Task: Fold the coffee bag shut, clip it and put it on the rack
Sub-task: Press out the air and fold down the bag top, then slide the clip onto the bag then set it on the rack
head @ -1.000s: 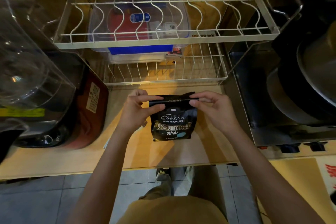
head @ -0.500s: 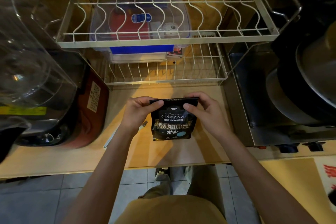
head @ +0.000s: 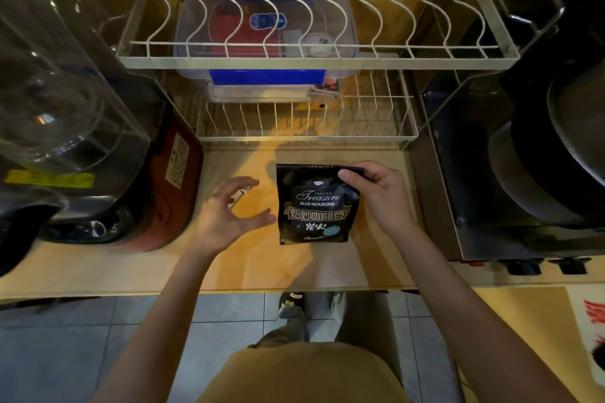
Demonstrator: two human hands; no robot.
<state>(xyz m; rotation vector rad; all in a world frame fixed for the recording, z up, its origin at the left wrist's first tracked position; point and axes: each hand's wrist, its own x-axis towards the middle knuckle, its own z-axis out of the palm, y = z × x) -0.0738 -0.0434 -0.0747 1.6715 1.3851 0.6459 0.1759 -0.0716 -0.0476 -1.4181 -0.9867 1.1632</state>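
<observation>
Now the right hand point(head: 376, 196) pinches the folded top of the coffee bag point(head: 314, 206), while the empty, spread left hand point(head: 229, 216) reaches to the pale clip point(head: 238, 196) lying just left of it.

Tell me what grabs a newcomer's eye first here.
The black coffee bag standing mid-counter, its top corner pinched by the right hand. The left hand is open beside it, over a thin clip. Above, the white wire rack spans the frame.
</observation>
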